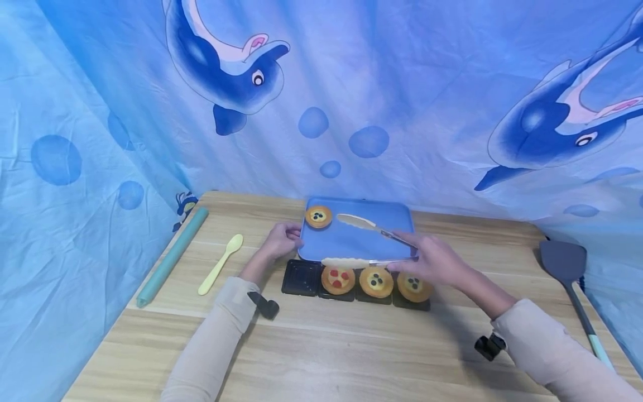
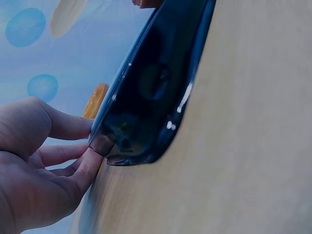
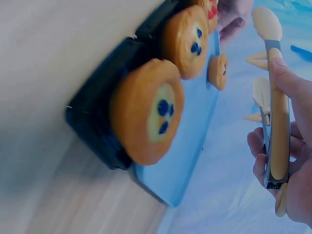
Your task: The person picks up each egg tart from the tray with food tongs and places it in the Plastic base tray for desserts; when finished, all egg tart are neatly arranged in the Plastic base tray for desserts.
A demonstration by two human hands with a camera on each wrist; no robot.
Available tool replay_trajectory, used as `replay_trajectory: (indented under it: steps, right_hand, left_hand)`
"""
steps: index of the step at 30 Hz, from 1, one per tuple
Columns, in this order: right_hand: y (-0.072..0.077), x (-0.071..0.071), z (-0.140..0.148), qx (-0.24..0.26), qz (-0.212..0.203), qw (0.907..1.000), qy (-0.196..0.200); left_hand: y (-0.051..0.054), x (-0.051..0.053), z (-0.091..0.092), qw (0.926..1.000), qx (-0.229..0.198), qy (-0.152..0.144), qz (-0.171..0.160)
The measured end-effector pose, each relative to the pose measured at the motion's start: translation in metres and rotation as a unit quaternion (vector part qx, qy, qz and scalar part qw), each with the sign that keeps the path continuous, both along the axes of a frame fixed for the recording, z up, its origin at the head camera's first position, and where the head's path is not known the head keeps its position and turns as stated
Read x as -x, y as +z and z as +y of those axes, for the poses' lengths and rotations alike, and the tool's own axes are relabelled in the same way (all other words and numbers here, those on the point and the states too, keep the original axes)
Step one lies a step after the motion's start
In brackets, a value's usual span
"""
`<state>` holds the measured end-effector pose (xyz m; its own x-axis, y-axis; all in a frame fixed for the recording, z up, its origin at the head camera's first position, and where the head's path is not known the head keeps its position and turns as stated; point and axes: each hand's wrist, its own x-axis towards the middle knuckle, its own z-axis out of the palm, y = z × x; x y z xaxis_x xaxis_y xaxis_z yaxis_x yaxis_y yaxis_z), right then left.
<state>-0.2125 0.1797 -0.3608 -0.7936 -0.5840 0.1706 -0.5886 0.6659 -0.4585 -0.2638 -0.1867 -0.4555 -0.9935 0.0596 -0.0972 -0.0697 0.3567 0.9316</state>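
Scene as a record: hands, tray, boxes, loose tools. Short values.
left hand: holds the left edge of the tray
right hand: holds the tongs, tips apart, nothing between them
tray: blue; one dark-dotted tart in its far left corner
boxes: four, black, in a row; left to right: no tart, red-dotted tart, two dark-dotted tarts
left of tray: teal rod, spoon
right of tray: spatula
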Motion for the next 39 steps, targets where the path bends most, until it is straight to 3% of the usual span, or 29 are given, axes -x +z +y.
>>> replay_trajectory:
  steps: [9, 19, 24, 39]
  right_hand:
    - [0.007, 0.041, -0.027, -0.018, 0.017, 0.9996, -0.014]
    - [-0.006, 0.084, -0.065, -0.064, -0.033, 0.9961, -0.051]
    - [-0.016, 0.091, -0.072, -0.086, -0.028, 0.9949, -0.045]
    - [-0.032, 0.092, -0.075, -0.085, 0.000, 0.9959, -0.031]
  left_hand:
    - [-0.001, 0.001, 0.003, 0.9999, -0.012, 0.006, -0.006]
    - [0.000, 0.001, -0.001, 1.0000, -0.006, 0.001, -0.004]
    - [0.000, 0.001, -0.001, 1.0000, -0.007, -0.005, 0.002]
    - [-0.002, 0.000, 0.000, 1.0000, -0.006, 0.000, 0.004]
